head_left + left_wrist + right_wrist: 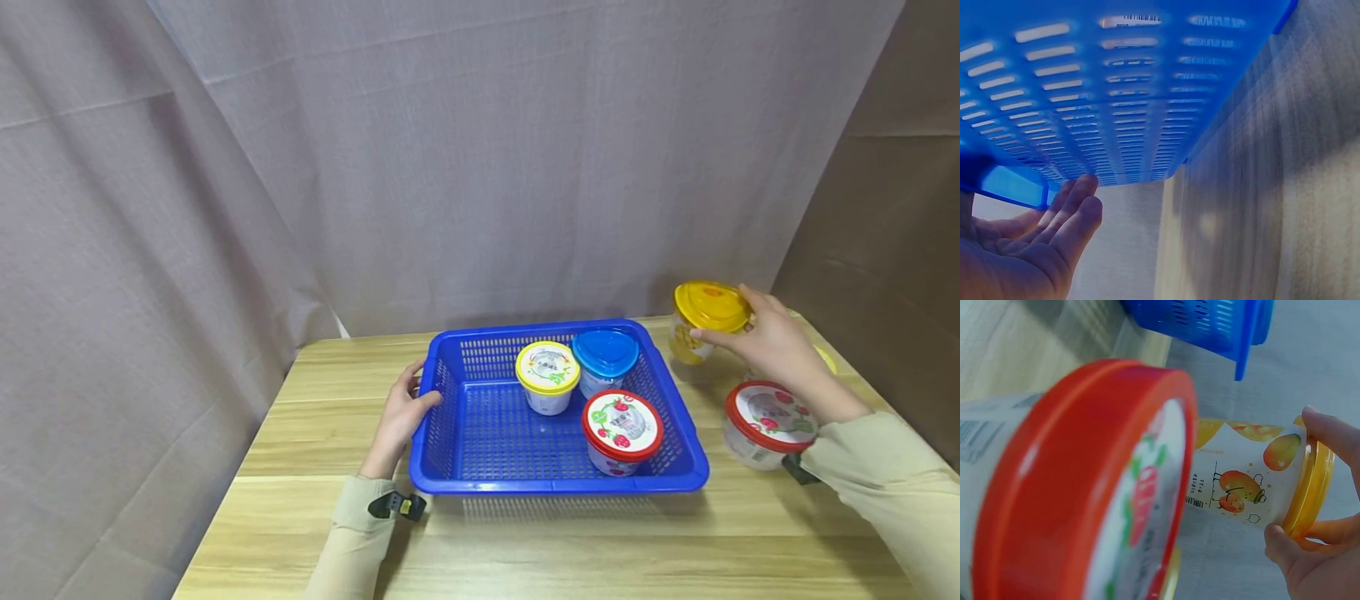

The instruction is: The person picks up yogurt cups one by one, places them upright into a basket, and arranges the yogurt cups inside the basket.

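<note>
My left hand (pixel 401 412) grips the left rim of a blue plastic basket (pixel 558 486), thumb over the edge and fingers against its outside. In the left wrist view those fingers (pixel 1079 219) lie along the slotted wall. With thumb and fingers spread around its yellow lid, my right hand (pixel 776 346) holds a mango-printed cup (pixel 1241 472) behind the basket's right end. Inside the basket stand a yellow-rimmed tub (pixel 548 379), a blue-lidded cup (pixel 604 358) and a red-rimmed tub (pixel 622 433) with berry pictures.
Another red-rimmed tub (pixel 768 423) stands on the wooden table (pixel 315 433) under my right forearm. Behind that wrist shows part of a yellow lid (pixel 827 360). A grey curtain (pixel 480 167) hangs along the table's back edge.
</note>
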`<state>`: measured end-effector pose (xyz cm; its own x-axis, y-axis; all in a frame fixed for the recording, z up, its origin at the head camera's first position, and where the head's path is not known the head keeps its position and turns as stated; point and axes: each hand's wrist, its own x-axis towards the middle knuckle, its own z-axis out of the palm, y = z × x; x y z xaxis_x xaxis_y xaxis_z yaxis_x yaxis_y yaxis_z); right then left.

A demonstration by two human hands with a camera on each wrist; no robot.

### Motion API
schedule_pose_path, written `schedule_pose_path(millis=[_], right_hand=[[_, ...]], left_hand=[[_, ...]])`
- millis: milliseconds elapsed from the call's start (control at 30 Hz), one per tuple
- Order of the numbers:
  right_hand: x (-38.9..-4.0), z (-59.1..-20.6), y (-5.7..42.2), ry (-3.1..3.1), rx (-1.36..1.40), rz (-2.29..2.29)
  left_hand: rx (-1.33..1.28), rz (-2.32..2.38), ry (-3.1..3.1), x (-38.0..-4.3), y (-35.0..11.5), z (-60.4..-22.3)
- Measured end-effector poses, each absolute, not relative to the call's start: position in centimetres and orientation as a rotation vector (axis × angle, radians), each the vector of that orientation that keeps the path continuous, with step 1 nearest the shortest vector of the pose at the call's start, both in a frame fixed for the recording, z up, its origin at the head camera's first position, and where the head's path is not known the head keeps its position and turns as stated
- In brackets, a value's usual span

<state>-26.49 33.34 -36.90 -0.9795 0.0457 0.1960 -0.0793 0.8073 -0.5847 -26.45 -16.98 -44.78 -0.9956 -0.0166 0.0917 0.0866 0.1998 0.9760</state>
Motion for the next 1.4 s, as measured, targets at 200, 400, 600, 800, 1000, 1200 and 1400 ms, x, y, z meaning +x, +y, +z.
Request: schedule_pose_path(millis=[200, 400, 600, 800, 1000, 1200, 1400], right_hand=[[-26.2, -35.9, 32.7, -2.765, 0.030, 0.929], [-25.9, -34.4, 31.1, -2.746, 0.038, 0.941], [-26.4, -33.0, 28.7, -2.714, 0.101, 0.950], [-26.7, -32.0, 26.1, -2.707, 0.153, 0.989], [-26.9, -31.1, 23.4, -2.695, 0.201, 1.046], [-27.1, -30.0, 20.7, -2.661, 0.270, 1.104], [-27.3, -29.4, 18.0, -2.607, 0.359, 1.159]], left_hand=[[-0.072, -1.930, -2.377, -26.5, -17.0, -44.8], [-0.082, -1.931, -2.370, -26.6, -17.0, -44.9], [-0.073, -1.937, -2.362, -26.6, -17.1, -45.0], [-0.070, -1.952, -2.384, -26.5, -17.1, -45.0], [-0.091, -1.955, -2.398, -24.8, -16.6, -42.4], [-0.095, -1.966, -2.384, -24.8, -16.6, -42.3], [-0.083, -1.946, -2.362, -26.6, -17.1, -45.0]])
